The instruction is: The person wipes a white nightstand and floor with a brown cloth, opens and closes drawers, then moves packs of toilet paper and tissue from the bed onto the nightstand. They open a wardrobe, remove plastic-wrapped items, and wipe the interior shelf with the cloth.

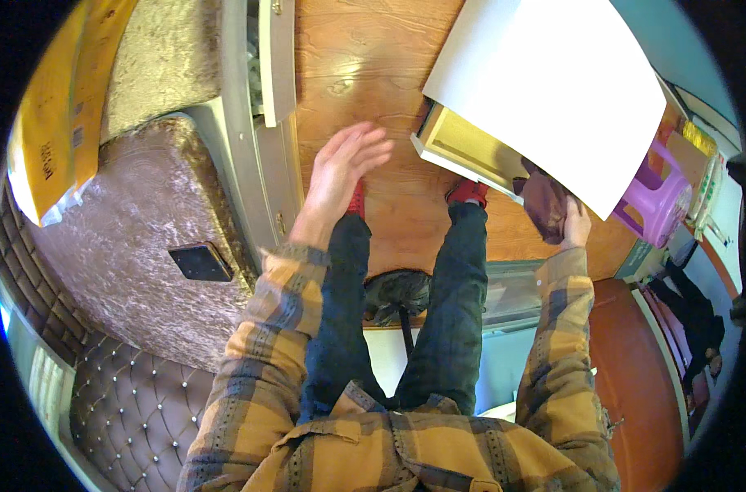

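Observation:
My right hand (pixel 576 224) holds a dark maroon cloth item (pixel 544 206) at the near right end of a pulled-out drawer (pixel 471 141), under the corner of a white cabinet top (pixel 557 80). The drawer's yellowish inside shows at its left part; the white top hides the rest. My left hand (pixel 351 154) is raised over the wooden floor with its fingers extended, nothing in it, left of the drawer.
At the left, a black phone (pixel 200 262) lies on a velvety padded seat (pixel 133 234), near a yellow bag (pixel 71 111). Another drawer (pixel 277 67) stands out from the left unit. A purple plastic stool (pixel 656 194) is at the right. A dark round object (pixel 397 289) stands between my legs.

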Available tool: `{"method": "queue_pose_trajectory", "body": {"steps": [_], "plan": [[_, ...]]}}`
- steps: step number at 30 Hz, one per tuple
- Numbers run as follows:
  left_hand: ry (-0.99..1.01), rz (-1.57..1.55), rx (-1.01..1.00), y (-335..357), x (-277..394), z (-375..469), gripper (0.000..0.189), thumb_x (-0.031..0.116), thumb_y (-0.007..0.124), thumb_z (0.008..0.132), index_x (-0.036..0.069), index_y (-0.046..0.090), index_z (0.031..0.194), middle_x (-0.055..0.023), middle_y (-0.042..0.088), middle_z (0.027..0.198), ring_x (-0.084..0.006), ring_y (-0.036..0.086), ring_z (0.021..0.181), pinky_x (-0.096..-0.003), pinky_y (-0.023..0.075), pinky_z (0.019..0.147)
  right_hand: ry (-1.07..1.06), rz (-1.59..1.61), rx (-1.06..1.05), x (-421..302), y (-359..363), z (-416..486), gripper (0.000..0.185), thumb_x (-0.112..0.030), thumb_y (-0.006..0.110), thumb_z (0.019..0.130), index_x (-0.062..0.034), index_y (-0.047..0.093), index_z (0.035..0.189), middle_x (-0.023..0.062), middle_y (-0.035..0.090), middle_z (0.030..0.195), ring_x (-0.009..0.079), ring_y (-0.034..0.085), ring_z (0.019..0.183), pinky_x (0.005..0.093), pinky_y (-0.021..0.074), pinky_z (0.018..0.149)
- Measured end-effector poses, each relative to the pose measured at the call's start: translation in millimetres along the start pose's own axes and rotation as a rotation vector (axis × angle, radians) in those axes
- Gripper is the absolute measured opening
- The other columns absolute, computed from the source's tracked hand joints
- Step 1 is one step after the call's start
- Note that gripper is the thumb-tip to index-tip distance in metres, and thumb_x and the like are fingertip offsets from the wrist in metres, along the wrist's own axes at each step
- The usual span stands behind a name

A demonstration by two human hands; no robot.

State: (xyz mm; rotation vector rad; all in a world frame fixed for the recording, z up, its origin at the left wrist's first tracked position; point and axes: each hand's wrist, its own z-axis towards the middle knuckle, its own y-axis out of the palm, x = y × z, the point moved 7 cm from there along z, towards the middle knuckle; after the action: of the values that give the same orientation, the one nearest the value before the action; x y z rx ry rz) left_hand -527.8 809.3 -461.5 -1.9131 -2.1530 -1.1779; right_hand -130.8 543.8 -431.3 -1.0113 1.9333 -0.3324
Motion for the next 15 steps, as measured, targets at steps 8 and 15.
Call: {"method": "queue_pose_trajectory", "body": {"steps": [8, 15], "plan": [[-0.327, 0.205, 0.073, -54, -13, -91, 0.037, 0.024, 0.049, 0.097, -0.002, 0.048, 0.124, -0.0169, 0.061, 0.114, -0.0246, 0.063, 0.099, -0.0351, 0.0525, 0.086, -0.127, -0.082, -0.345, -83, 79, -123, 0.035, -0.011, 0.061, 0.086, 0.0008, 0.057, 0.118, 0.0074, 0.064, 0.106, 0.0157, 0.060, 0.095, 0.0293, 0.0489, 0.083], [-0.463, 0.114, -0.111, 6, 2, -140, 0.041, 0.027, 0.047, 0.099, -0.003, 0.045, 0.127, -0.0152, 0.058, 0.118, -0.0246, 0.061, 0.102, -0.0377, 0.0504, 0.089, -0.129, -0.157, -0.765, -173, 164, -249, 0.046, -0.004, 0.061, 0.077, -0.0016, 0.053, 0.122, 0.0100, 0.062, 0.106, 0.0176, 0.060, 0.099, 0.0303, 0.0483, 0.086]]}}
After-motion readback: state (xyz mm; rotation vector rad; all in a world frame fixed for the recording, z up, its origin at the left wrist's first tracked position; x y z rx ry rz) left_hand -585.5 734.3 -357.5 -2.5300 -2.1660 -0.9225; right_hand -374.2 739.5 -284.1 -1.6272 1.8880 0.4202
